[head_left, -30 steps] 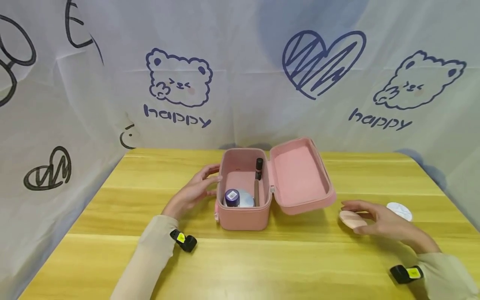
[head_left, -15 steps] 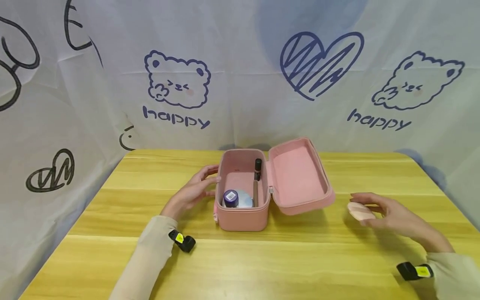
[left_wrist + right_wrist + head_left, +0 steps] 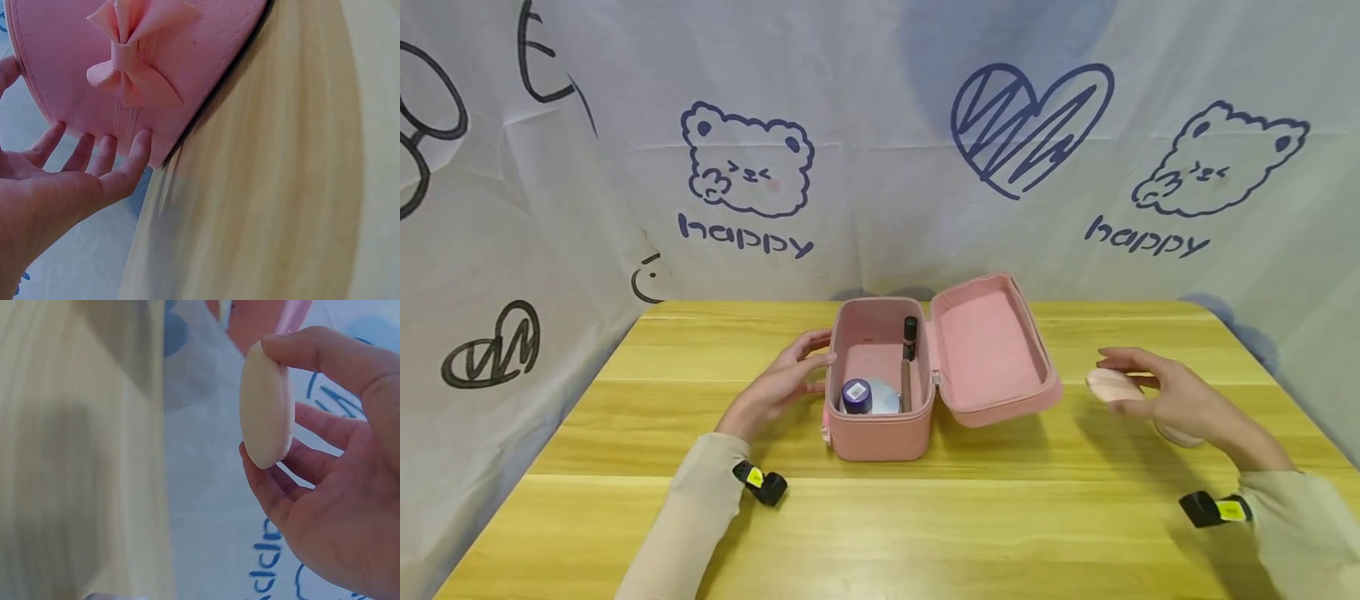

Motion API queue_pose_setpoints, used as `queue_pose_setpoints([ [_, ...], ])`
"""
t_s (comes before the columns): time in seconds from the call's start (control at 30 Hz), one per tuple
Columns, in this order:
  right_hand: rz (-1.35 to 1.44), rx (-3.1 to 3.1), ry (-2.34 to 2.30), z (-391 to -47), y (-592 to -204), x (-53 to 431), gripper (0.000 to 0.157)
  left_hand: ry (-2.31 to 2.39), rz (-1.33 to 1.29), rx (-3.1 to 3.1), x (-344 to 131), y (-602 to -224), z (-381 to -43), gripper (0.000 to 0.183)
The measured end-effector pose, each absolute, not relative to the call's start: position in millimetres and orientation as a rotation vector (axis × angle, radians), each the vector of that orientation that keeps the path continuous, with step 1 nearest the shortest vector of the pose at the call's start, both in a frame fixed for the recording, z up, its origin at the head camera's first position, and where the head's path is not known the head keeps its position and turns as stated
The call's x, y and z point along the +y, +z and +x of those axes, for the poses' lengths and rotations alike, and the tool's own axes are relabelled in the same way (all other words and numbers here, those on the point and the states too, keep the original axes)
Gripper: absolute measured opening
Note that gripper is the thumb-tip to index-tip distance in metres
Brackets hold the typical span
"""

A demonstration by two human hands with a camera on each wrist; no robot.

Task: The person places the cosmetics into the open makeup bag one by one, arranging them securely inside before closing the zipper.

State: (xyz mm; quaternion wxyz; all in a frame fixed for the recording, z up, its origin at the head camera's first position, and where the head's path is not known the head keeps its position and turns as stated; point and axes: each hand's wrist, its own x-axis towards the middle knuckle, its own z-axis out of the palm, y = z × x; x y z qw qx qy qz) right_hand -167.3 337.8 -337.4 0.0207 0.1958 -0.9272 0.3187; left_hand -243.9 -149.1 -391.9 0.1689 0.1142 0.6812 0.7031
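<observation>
A pink case (image 3: 883,440) stands on the table with its lid (image 3: 996,346) swung out to the right. My left hand (image 3: 782,383) rests its fingertips against the case's left side, near a pink bow (image 3: 128,56). Inside the case are a dark purple-lidded jar (image 3: 857,397), a pale blue disc (image 3: 886,402), a black tube (image 3: 910,333) and a slim brown stick (image 3: 906,385). My right hand (image 3: 1187,408) pinches a cream-coloured makeup puff (image 3: 265,406) between thumb and fingers, raised above the table to the right of the lid.
A white round object (image 3: 1177,435) lies on the table under my right hand, mostly hidden by it. Behind the wooden table (image 3: 880,533) hangs a white cloth (image 3: 880,217) with drawings.
My right hand has shifted right, then farther back and upward, carrying the puff. It now covers most of the white round object. My left hand stays at the case.
</observation>
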Motion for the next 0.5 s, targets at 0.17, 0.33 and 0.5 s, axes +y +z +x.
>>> queue_pose_setpoints([
  [0.17,0.543,-2.907,0.975,-172,-319,328,0.069,1.998,0.325,1.934,-149,-392,-244,0.062],
  [0.33,0.553,-2.886,0.939,-175,-306,318,0.066,2.000,0.335,1.932,-150,-392,-244,0.062],
  [0.5,0.530,-2.918,0.950,-178,-294,309,0.066,2.006,0.338,1.926,-149,-392,-245,0.062],
])
